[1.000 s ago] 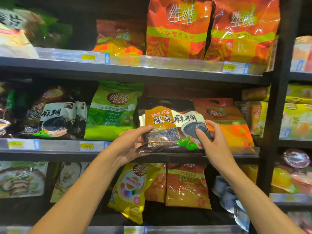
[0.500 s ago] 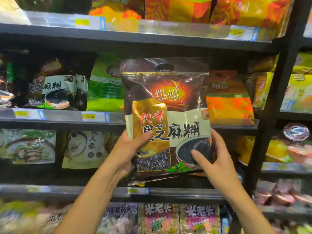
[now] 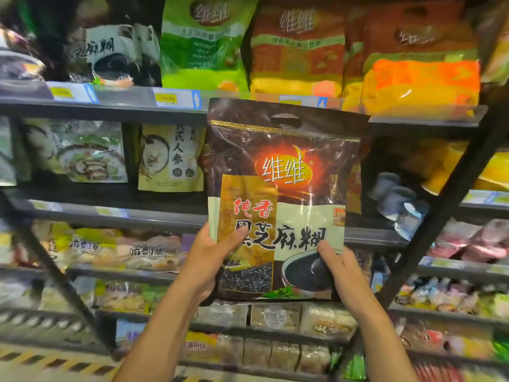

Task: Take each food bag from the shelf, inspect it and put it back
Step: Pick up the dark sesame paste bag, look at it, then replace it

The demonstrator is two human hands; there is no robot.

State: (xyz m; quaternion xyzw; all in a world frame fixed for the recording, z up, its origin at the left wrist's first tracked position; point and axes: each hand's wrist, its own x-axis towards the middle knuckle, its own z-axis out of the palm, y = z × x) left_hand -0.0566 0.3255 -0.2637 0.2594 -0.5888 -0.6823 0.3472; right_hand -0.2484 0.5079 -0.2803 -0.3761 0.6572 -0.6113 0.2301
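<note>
Head view: left hand [image 3: 209, 260] and right hand [image 3: 341, 268] grip dark bag [image 3: 283, 172], blocking middle shelf [image 3: 137, 216].

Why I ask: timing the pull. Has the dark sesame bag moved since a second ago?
Yes. The dark sesame bag sat beside the green bag on its shelf; now it is below that shelf's edge.

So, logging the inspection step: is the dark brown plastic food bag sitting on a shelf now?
No, the left hand and right hand grip the dark brown plastic food bag by its lower corners, off the shelves.
</note>
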